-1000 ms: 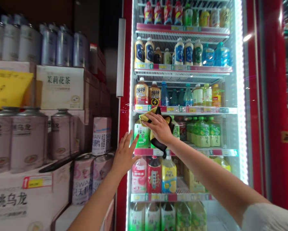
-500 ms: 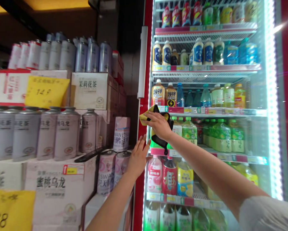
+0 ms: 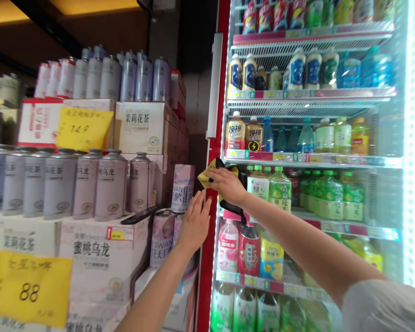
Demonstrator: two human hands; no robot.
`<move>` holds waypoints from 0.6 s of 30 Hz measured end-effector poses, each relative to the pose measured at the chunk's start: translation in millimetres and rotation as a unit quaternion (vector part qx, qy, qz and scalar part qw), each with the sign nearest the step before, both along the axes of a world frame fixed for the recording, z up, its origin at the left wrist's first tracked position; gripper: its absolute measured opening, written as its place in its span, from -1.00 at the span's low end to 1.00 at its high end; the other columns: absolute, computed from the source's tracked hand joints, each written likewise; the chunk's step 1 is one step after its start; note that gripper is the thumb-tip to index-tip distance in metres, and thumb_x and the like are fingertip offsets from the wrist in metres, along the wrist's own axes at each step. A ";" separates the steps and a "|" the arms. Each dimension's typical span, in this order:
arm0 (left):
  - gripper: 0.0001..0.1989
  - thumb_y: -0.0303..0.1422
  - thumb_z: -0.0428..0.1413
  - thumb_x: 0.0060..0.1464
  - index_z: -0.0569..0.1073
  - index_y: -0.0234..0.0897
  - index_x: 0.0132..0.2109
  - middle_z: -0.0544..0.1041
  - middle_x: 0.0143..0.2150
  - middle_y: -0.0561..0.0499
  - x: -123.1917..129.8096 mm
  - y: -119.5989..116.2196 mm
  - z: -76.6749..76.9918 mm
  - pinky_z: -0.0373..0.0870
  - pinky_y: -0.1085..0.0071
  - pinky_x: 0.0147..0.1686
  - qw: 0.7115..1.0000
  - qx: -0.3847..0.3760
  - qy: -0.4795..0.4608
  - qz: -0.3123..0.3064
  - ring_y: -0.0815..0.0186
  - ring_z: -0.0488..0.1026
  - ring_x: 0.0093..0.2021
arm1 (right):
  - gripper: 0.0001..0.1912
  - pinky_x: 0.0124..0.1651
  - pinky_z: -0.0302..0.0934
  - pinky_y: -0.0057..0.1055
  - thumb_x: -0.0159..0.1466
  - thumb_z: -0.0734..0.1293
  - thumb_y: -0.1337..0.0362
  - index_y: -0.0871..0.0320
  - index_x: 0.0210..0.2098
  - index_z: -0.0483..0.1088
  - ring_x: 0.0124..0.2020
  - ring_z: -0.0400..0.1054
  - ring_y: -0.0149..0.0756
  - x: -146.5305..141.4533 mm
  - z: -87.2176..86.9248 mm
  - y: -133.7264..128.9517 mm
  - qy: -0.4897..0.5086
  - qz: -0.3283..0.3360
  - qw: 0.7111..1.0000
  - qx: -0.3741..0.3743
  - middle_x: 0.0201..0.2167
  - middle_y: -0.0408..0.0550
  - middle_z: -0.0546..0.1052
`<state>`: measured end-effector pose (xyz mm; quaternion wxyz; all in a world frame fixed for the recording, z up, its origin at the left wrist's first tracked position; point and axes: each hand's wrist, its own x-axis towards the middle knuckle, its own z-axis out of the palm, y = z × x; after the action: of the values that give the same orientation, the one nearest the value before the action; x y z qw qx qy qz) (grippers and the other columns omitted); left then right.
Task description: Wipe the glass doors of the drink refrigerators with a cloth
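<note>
Yellow-and-black cloth (image 3: 204,177) shifted leftward over upright red cooler frame (image 3: 204,286), uncovering more green-capped plastic bottles (image 3: 259,185). Right hand (image 3: 228,185) holds cloth, fingers close together; left hand (image 3: 194,227) at frame, fingers slightly spread, contact unclear.

The left hand (image 3: 194,227) reaches up with fingers (image 3: 198,204) slightly spread, while the right hand (image 3: 229,185), higher, points its fingers leftward.

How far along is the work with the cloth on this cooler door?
Done: the cloth is unfolded at the door's red frame; no wiped area can be made out. In hand: the right hand is on the cloth, the left hand empty at the frame. Left: the handle and lower frame have no cloth on them; whether they need it, I can't tell.
</note>
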<state>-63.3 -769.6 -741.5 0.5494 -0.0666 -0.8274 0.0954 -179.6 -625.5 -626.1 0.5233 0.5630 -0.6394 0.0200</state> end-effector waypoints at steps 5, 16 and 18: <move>-0.49 -0.51 -0.01 0.27 0.30 -0.37 0.35 0.23 0.44 -0.29 9.4 -4.0 11.5 0.23 -0.01 0.39 0.999 0.006 0.034 0.010 -0.01 0.11 0.48 | -0.65 0.38 0.14 -0.11 0.45 0.26 0.32 -0.08 0.13 0.53 0.35 0.26 -0.15 -0.9 34.6 5.6 0.023 0.004 0.999 0.037 0.31 -0.09 0.44; -0.48 -0.53 -0.03 0.25 0.30 -0.39 0.34 0.24 0.43 -0.33 -3.6 7.5 9.2 0.24 -0.06 0.38 0.997 0.047 0.069 -0.001 -0.02 0.12 0.48 | -0.55 0.43 0.05 -0.08 0.44 0.22 0.34 -0.02 0.28 0.39 0.43 0.13 -0.12 -2.2 -6.4 8.6 0.038 -0.019 0.999 0.023 0.41 -0.03 0.30; -0.48 -0.52 -0.03 0.25 0.30 -0.38 0.34 0.24 0.43 -0.33 -9.1 14.2 14.7 0.25 -0.07 0.37 0.996 0.047 0.070 -0.006 -0.04 0.13 0.47 | -0.55 0.42 0.06 -0.08 0.44 0.22 0.33 -0.05 0.28 0.38 0.43 0.14 -0.14 -5.0 1.5 21.2 0.050 -0.024 0.997 0.052 0.41 -0.06 0.30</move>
<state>-72.4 -755.4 -726.9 0.6090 -0.0391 -0.7901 0.0571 -184.5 -604.2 -624.6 0.5252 0.5739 -0.6259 -0.0544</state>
